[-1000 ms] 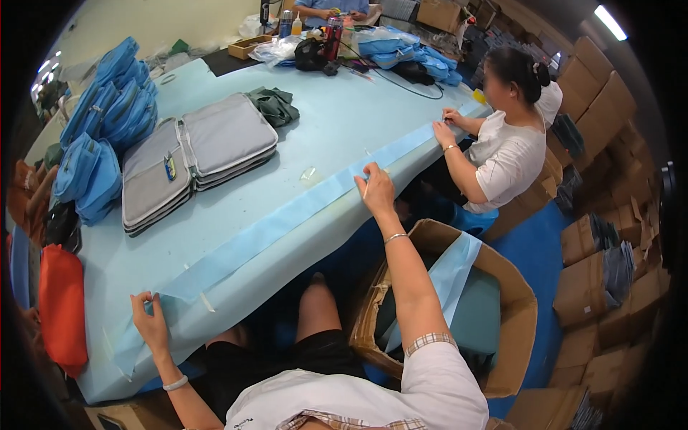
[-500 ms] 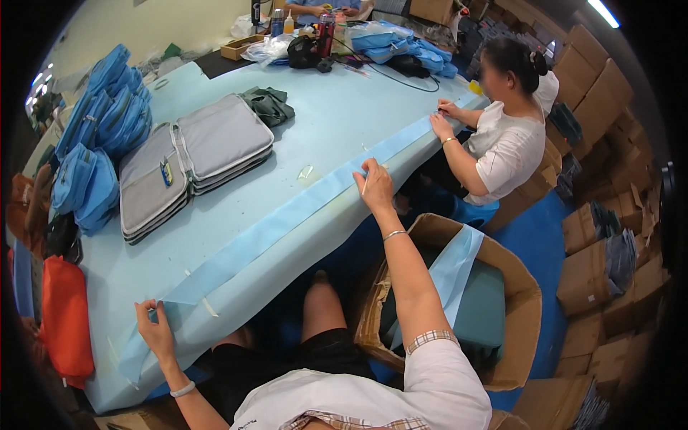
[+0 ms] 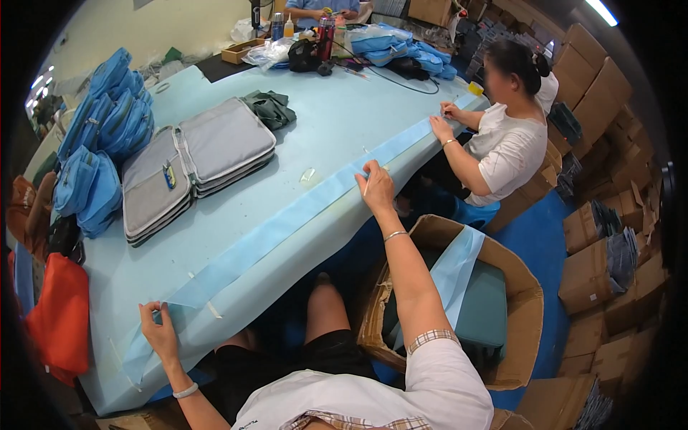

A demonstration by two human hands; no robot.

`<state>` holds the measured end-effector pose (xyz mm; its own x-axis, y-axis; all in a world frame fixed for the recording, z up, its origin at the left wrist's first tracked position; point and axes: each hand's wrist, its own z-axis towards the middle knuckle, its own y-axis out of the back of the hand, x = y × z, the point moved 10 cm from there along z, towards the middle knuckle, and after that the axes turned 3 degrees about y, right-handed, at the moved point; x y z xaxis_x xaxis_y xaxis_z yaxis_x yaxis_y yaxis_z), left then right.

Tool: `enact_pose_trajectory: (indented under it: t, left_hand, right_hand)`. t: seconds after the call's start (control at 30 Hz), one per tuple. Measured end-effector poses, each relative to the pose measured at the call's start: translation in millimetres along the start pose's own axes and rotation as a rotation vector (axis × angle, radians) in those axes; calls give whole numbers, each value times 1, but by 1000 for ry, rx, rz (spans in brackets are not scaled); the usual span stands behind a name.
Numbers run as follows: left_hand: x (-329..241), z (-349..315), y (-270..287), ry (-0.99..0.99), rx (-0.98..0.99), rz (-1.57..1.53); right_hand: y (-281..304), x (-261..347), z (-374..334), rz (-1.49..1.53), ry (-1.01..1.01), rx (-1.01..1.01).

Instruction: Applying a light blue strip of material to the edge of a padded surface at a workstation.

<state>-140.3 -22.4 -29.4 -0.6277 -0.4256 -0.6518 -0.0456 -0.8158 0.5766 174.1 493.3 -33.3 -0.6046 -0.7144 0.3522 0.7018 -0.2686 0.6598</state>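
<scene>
A long light-blue fabric strip (image 3: 276, 223) lies along the near edge of the table. My left hand (image 3: 159, 333) pinches it near its left end, thumb and fingertips closed on the cloth. Beyond that hand, the strip's end hangs slanting over the table corner. Farther right, my right hand (image 3: 378, 189) rests its fingertips at the strip, with a thin white stick (image 3: 366, 188) between its fingers; its exact kind cannot be made out. A co-worker's hands (image 3: 443, 123) are at the far right end of the same strip.
Grey padded panels (image 3: 229, 143) lie stacked on the table (image 3: 236, 208), left of blue bags (image 3: 111, 122). A dark green cloth (image 3: 269, 109) touches them. Red cloth (image 3: 63, 315) hangs at the left. Between me and the co-worker (image 3: 512, 136) stands an open carton (image 3: 522, 315) with green pieces.
Both hands keep their places on the strip. The red cloth at the left edge has shifted and spread leftward. My view has moved slightly.
</scene>
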Motion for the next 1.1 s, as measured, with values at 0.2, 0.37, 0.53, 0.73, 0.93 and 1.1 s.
enact_pose_trajectory:
  t: [0.2, 0.37, 0.53, 0.73, 0.93, 1.1]
  left_hand:
    - [1, -1, -1, -6, -1, -10]
    - [0, 0, -1, 5, 5, -1]
    - [1, 0, -1, -3, 4, 3]
    - [-1, -1, 0, -10, -3, 10]
    - [-3, -1, 1, -31, -10, 2]
    - [-3, 0, 3, -49, -6, -17]
  right_hand:
    - [-1, -3, 1, -1, -34, -5]
    - [-2, -4, 1, -7, -35, -8]
    - [-2, -3, 1, -1, -51, 7]
    - [-2, -4, 0, -4, -24, -45]
    - [-4, -23, 3, 93, -110, -112]
    - [-7, -39, 4, 245, -237, -101]
